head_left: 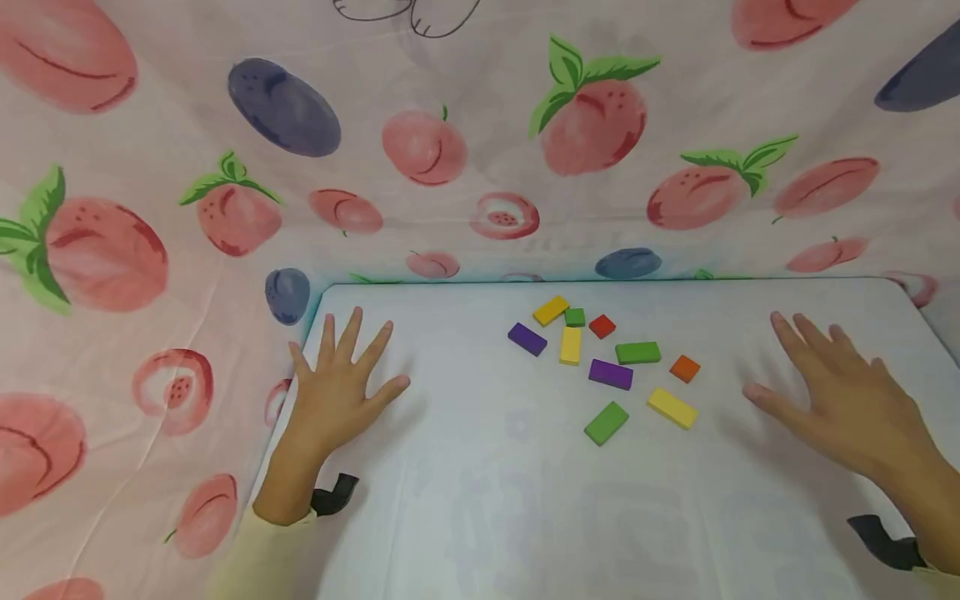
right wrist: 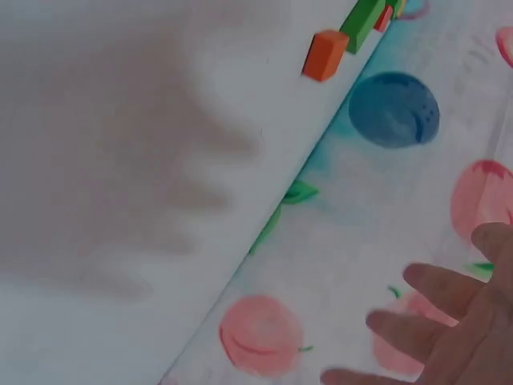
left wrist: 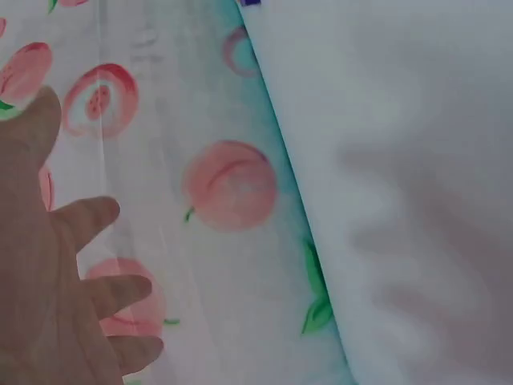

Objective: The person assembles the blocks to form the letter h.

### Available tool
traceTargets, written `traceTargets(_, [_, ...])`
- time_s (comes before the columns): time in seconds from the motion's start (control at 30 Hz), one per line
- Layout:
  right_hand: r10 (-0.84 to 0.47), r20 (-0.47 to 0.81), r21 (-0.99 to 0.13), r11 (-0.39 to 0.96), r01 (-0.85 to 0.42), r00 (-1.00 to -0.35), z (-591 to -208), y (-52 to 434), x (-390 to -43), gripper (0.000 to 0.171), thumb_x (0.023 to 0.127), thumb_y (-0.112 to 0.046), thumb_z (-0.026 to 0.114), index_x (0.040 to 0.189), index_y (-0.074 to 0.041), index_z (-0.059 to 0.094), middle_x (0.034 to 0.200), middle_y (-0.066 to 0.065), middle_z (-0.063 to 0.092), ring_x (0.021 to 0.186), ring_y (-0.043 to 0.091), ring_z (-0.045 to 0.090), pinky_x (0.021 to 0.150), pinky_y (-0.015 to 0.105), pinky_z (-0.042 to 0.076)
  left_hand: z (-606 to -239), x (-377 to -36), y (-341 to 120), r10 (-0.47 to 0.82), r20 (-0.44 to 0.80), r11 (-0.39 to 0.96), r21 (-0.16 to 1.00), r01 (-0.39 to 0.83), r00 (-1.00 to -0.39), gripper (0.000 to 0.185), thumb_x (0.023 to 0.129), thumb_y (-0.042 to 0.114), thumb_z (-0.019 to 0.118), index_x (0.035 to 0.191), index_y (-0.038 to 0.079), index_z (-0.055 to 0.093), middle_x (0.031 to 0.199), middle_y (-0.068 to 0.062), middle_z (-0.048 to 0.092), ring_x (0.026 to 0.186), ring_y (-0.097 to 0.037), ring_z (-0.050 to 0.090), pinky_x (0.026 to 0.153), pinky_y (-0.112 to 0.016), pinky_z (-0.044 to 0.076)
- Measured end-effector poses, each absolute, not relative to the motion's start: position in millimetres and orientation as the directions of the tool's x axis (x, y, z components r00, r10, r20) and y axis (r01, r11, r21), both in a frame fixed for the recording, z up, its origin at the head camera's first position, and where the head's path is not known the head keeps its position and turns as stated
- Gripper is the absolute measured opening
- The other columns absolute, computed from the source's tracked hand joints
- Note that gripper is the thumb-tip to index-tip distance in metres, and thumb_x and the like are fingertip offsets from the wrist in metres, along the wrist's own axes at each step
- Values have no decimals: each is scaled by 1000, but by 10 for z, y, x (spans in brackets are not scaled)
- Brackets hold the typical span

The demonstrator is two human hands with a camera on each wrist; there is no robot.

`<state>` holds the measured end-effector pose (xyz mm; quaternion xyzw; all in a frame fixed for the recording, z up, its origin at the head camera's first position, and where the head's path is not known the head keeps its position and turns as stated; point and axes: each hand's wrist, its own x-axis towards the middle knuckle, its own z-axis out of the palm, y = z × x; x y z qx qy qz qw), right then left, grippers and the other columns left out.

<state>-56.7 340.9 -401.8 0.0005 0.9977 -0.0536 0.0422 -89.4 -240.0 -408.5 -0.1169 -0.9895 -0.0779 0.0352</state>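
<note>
My left hand [head_left: 337,404] is held over the left side of the white table, fingers spread and straight, holding nothing. On the other side, my right hand [head_left: 855,404] hovers with its fingers extended, also holding nothing. Between them lie several small blocks: a purple block [head_left: 611,374], a second purple one, a long green block [head_left: 637,353], another green block [head_left: 606,423] nearest me, a small green block [head_left: 574,317], yellow blocks such as the one [head_left: 672,408] at the right, a red block [head_left: 602,326] and an orange block [head_left: 685,369]. The orange block is the closest to my right hand.
The white tabletop [head_left: 465,500] has a rounded far edge. Behind it and along the left hangs a pink cloth [head_left: 435,75] printed with peaches and dark blue fruit. Black straps show at both wrists, and shadows of the hands fall on the table.
</note>
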Motion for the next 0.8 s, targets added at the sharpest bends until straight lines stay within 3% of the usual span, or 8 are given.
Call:
traceTargets(0.17, [-90,-141,-183,981,-63,-986,-4094,3238,-649,91,97,-70,49,165,-25,10,151,34,43,134,58,41,91,80,41,-4166,-933,-2092,243,117,928,260,266,-963,67,103,61,45,159,25,39,166,-12,33,154,-40,26,115,-78,16])
traceTargets(0.27, [-163,-91,-272,953,-133,-982,-4134,3103,-716,77,100,-61,52,162,-20,31,137,28,61,119,51,57,82,70,52,-4254,-1023,-1868,265,124,896,334,292,-956,61,105,53,47,153,15,49,155,-14,49,143,-38,45,114,-67,34])
traceTargets(0.37, [-215,-7,-374,906,-197,-977,-4182,2954,-802,58,101,-49,59,147,-13,55,115,16,72,101,36,66,73,52,57,-4359,-1155,-1636,262,96,858,432,277,-960,57,106,49,48,146,9,55,146,-15,57,134,-37,55,109,-59,45])
traceTargets(0.5, [-227,-28,-485,854,-185,-973,-4272,2754,-954,45,101,-45,62,128,-11,71,103,7,74,92,24,64,70,33,52,-4511,-1351,-1335,212,21,833,519,192,-977,55,105,49,50,140,8,61,140,-13,62,132,-34,58,109,-55,46])
traceTargets(0.8, [-227,-189,-550,831,-88,-956,-4505,2433,-1237,34,96,-39,71,115,-12,78,91,1,71,87,21,59,69,28,48,-4670,-1659,-803,118,-139,892,449,44,-983,63,100,57,55,143,11,59,141,-14,57,129,-35,52,102,-61,44])
